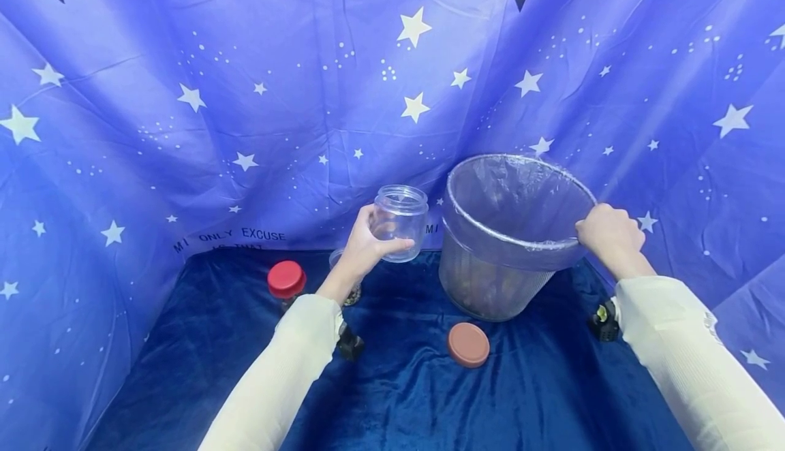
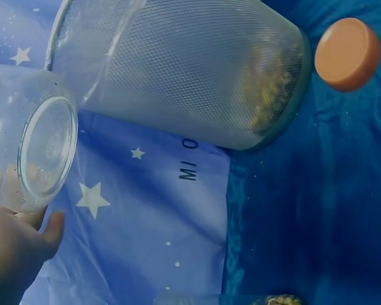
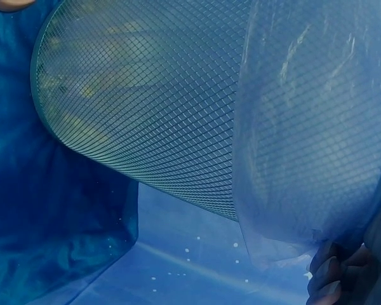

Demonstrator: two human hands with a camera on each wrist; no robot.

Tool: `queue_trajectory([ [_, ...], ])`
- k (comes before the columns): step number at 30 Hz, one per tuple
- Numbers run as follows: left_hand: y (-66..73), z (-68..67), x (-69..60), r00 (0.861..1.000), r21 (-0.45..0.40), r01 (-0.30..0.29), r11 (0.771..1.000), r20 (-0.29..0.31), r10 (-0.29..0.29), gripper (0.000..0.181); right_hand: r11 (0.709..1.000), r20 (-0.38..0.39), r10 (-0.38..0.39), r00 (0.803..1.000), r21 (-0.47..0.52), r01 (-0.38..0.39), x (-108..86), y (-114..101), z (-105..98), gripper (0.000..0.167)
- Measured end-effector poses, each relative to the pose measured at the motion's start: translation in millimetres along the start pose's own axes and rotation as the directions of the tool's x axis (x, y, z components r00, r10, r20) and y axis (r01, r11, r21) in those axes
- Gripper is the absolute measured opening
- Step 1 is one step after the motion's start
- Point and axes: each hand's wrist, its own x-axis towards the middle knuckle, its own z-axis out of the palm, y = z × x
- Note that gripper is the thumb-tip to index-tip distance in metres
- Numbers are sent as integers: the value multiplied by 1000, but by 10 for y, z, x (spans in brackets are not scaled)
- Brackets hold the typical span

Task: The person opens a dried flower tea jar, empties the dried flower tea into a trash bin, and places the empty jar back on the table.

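Note:
My left hand (image 1: 362, 248) grips an uncapped clear plastic jar (image 1: 401, 226) above the cloth, just left of a wire-mesh wastebasket (image 1: 490, 277). The jar looks empty, and its round base (image 2: 47, 149) faces the left wrist camera. A clear plastic liner (image 1: 521, 253) is folded over the wastebasket's rim. On the right, my right hand (image 1: 612, 236) grips that rim through the liner; in the right wrist view only its curled fingers (image 3: 327, 276) show. Yellowish-brown contents (image 2: 267, 89) show through the mesh near the bottom. In front of the wastebasket lies a brownish-orange lid (image 1: 469, 345).
A red-lidded jar (image 1: 286, 279) stands on the dark blue cloth (image 1: 392, 396) at the left, partly behind the left forearm. Another clear container (image 1: 353, 296) with grainy contents is mostly hidden by the left wrist. A star-patterned curtain (image 1: 306, 97) hangs behind and at both sides.

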Motion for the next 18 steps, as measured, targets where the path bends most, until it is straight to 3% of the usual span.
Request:
queue_trajectory([
  [10,-128,-41,-45,999,4,-49,999,20,48,97,1000,-11,-7,1000,-3,7,6,-13,-1,56],
  [18,-221,-92,-112,998,65,-57,996,3,57,101,1000,-5,4,1000,-3,-4,1,7,-1,56],
])
